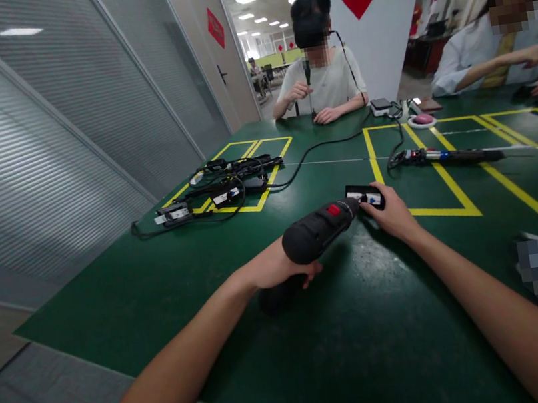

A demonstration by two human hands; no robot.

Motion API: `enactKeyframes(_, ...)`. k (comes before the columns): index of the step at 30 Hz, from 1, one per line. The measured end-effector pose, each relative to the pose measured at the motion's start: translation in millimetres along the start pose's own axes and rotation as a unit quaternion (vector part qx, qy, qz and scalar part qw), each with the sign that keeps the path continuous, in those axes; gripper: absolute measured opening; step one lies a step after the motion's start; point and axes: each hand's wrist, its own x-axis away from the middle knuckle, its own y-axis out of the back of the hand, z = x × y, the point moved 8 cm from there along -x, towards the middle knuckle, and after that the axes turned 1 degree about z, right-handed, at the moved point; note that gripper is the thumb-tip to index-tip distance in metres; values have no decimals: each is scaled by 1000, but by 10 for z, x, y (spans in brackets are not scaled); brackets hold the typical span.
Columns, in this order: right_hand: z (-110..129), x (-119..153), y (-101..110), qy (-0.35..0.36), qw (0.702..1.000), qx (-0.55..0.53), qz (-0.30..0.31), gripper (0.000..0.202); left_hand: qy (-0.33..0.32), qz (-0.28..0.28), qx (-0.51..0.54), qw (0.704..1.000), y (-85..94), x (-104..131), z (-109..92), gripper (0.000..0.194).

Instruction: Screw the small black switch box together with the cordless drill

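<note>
A black cordless drill (321,229) with a red button is gripped in my left hand (278,264), its body lying sideways and its chuck pointing right and away. At the chuck's front, the drill's tip reaches a small black box-like part (365,196) with a white and blue face. Whether the bit touches it I cannot tell. My right hand (392,210) holds that part at its right end, thumb in front and fingers behind, close to the green table (358,323).
Black cabled devices (236,186) lie at the left within yellow tape. A rod-like tool (444,155) lies at the right, near a pink round object (423,120). Across the table a person (326,78) holds a screwdriver (309,84); another person (504,52) sits at the far right.
</note>
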Motion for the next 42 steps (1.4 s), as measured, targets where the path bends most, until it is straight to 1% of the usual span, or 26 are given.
enactKeyframes(6, 5, 6, 2, 0, 1000, 0, 1, 58, -1, -11, -20, 1000, 18, -4, 37, 41)
enactKeyframes(12, 2, 7, 2, -1, 1000, 2, 2, 58, -4, -15, -17, 1000, 17, 1, 38, 40)
enactKeyframes(18, 7, 10, 6, 8, 1000, 3, -1, 56, 13, -19, 0, 1000, 14, -3, 13, 48)
enactKeyframes(23, 16, 12, 11, 10, 1000, 5, -3, 55, -3, -13, 2, 1000, 23, -15, 20, 34)
enactKeyframes(25, 16, 10, 12, 8, 1000, 8, -3, 56, -8, -14, -1, 1000, 27, -18, 25, 32)
enactKeyframes(33, -3, 1, 2, 5, 1000, 3, -3, 57, 21, -25, 4, 999, 24, -25, 52, 31)
enactKeyframes(38, 1, -4, -1, 9, 1000, -1, -2, 55, 15, -29, -4, 999, 50, -31, 66, 28)
enactKeyframes(42, 5, -11, 7, 8, 1000, -2, -1, 53, 21, -23, -23, 999, 51, -39, 87, 31)
